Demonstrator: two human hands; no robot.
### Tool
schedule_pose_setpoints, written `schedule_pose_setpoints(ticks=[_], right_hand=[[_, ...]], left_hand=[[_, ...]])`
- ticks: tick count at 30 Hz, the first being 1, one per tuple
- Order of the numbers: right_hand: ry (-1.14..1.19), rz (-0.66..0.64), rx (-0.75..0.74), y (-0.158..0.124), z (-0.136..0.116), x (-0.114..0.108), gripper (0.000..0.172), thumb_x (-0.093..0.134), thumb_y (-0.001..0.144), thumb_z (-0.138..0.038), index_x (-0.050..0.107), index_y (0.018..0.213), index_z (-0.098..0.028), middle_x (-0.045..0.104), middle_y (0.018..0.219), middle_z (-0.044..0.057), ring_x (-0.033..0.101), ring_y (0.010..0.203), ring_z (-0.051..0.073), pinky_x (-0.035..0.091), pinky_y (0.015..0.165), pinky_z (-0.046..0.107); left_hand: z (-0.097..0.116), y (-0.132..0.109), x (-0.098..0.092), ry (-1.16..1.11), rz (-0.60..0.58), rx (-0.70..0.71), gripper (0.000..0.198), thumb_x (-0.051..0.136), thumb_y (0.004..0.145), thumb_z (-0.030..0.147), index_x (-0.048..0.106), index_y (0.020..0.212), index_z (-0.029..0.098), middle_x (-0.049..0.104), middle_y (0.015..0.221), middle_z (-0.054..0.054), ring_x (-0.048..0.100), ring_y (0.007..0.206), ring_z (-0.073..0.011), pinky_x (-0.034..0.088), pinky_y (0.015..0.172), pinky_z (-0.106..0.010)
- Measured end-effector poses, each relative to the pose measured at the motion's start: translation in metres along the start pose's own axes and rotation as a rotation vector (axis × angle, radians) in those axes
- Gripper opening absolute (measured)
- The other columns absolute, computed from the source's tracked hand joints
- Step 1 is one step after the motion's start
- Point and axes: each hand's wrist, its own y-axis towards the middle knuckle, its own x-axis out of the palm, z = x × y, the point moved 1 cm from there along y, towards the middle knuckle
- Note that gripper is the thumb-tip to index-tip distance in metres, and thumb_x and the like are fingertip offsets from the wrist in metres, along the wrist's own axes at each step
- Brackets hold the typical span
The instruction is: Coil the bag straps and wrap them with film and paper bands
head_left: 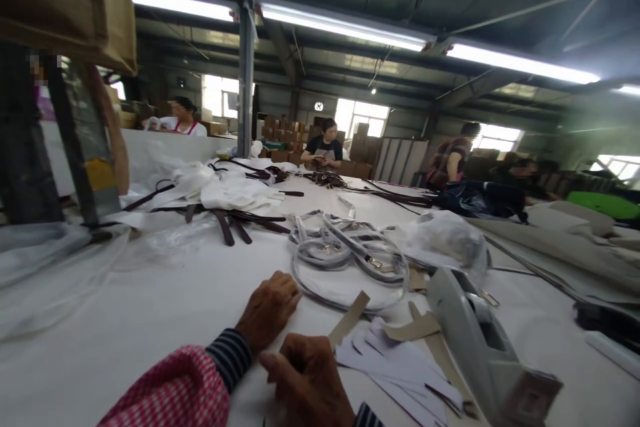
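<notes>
My left hand [269,310] rests on the white tabletop with its fingers bent down and pressed together; their undersides are hidden. Nearer to me, my right hand [311,377] is closed, its fingers curled in and the thumb out to the left. Whatever either hand holds, if anything, cannot be made out. Just beyond the left hand lie coiled grey straps [350,253] with metal buckles, seemingly in clear wrap. Right beside my right hand is a loose pile of white paper slips [395,367], with beige strips [350,317] around it.
A grey tape dispenser [480,340] stands right of the slips. Dark brown straps [235,223] and white wrapping [240,190] lie farther left. Crumpled clear plastic [445,240] sits at the right. A co-worker [325,147] is across the table; other people are farther off.
</notes>
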Motion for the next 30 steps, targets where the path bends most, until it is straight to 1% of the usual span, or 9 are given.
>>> schedule_pose_setpoints(ticks=[4, 6, 8, 11, 15, 19, 23, 26, 30], right_hand=[[-0.195, -0.056, -0.115, 0.018, -0.031, -0.028, 0.049, 0.063, 0.09, -0.057, 0.063, 0.062, -0.017, 0.061, 0.062, 0.001, 0.054, 0.059, 0.013, 0.039, 0.057, 0.025], [-0.584, -0.05, -0.25, 0.046, -0.055, -0.055, 0.03, 0.061, 0.095, -0.044, 0.07, 0.08, -0.019, 0.067, 0.077, 0.001, 0.059, 0.072, 0.015, 0.043, 0.07, 0.027], [-0.987, 0.076, -0.28, 0.087, -0.07, -0.085, 0.019, 0.063, 0.094, -0.037, 0.07, 0.1, -0.02, 0.069, 0.099, 0.005, 0.062, 0.091, 0.02, 0.043, 0.083, 0.031], [-1.325, 0.192, -0.027, 0.15, -0.068, -0.121, 0.028, 0.064, 0.092, -0.029, 0.065, 0.117, -0.017, 0.064, 0.124, 0.013, 0.052, 0.123, 0.029, 0.04, 0.097, 0.037], [-1.329, 0.219, 0.123, 0.198, -0.045, -0.139, 0.02, 0.068, 0.083, -0.019, 0.069, 0.102, -0.013, 0.068, 0.114, 0.016, 0.06, 0.113, 0.031, 0.043, 0.089, 0.037], [-1.26, 0.234, 0.064, 0.198, -0.045, -0.123, 0.013, 0.057, 0.091, -0.02, 0.068, 0.089, -0.015, 0.071, 0.096, 0.011, 0.064, 0.099, 0.025, 0.044, 0.084, 0.035], [-1.168, 0.138, -0.124, 0.162, -0.061, -0.074, 0.028, 0.046, 0.1, -0.03, 0.064, 0.082, -0.018, 0.068, 0.073, 0.004, 0.064, 0.077, 0.019, 0.043, 0.072, 0.028], [-1.139, -0.002, -0.252, 0.12, -0.06, -0.03, 0.021, 0.054, 0.097, -0.032, 0.064, 0.084, -0.02, 0.069, 0.073, 0.002, 0.06, 0.067, 0.017, 0.038, 0.061, 0.026], [-1.081, -0.179, -0.357, 0.077, -0.057, -0.006, 0.01, 0.058, 0.094, -0.026, 0.065, 0.091, -0.02, 0.071, 0.083, 0.003, 0.06, 0.065, 0.016, 0.035, 0.056, 0.025]], left_hand=[[0.008, -0.003, 0.0, 0.061, -0.114, 0.062, 0.013, 0.055, 0.095, 0.018, 0.065, 0.087, 0.018, 0.069, 0.096, -0.005, 0.06, 0.097, -0.0245, 0.046, 0.082, -0.038], [0.012, -0.003, -0.003, 0.057, -0.113, 0.07, 0.013, 0.054, 0.096, 0.019, 0.065, 0.089, 0.018, 0.069, 0.098, -0.006, 0.06, 0.098, -0.0252, 0.046, 0.082, -0.04], [0.013, -0.003, -0.004, 0.059, -0.1, 0.074, 0.011, 0.056, 0.094, 0.02, 0.065, 0.089, 0.018, 0.069, 0.1, -0.006, 0.059, 0.099, -0.0266, 0.047, 0.084, -0.042], [0.011, -0.003, -0.002, 0.05, -0.093, 0.081, 0.01, 0.056, 0.093, 0.019, 0.064, 0.087, 0.017, 0.069, 0.101, -0.007, 0.059, 0.1, -0.0277, 0.047, 0.085, -0.044], [0.009, -0.006, 0.001, 0.002, -0.083, 0.067, 0.01, 0.055, 0.092, 0.018, 0.064, 0.088, 0.018, 0.069, 0.101, -0.007, 0.059, 0.1, -0.0282, 0.047, 0.086, -0.045], [0.004, -0.003, -0.003, -0.239, -0.028, 0.009, 0.018, 0.052, 0.094, 0.024, 0.065, 0.083, 0.018, 0.069, 0.093, -0.007, 0.061, 0.094, -0.0267, 0.045, 0.086, -0.043], [-0.008, 0.005, -0.01, -0.935, 0.038, -0.272, 0.044, 0.048, 0.094, 0.057, 0.067, 0.093, 0.017, 0.071, 0.093, -0.009, 0.066, 0.088, -0.0259, 0.049, 0.073, -0.036], [-0.013, 0.008, -0.014, -1.447, 0.05, -0.436, 0.059, 0.055, 0.086, 0.067, 0.066, 0.109, 0.015, 0.072, 0.102, -0.011, 0.068, 0.091, -0.0267, 0.053, 0.069, -0.033], [-0.008, 0.001, -0.031, -1.527, 0.172, -0.475, 0.052, 0.076, 0.072, 0.062, 0.069, 0.088, 0.013, 0.069, 0.072, -0.005, 0.066, 0.067, -0.0196, 0.05, 0.057, -0.026]])
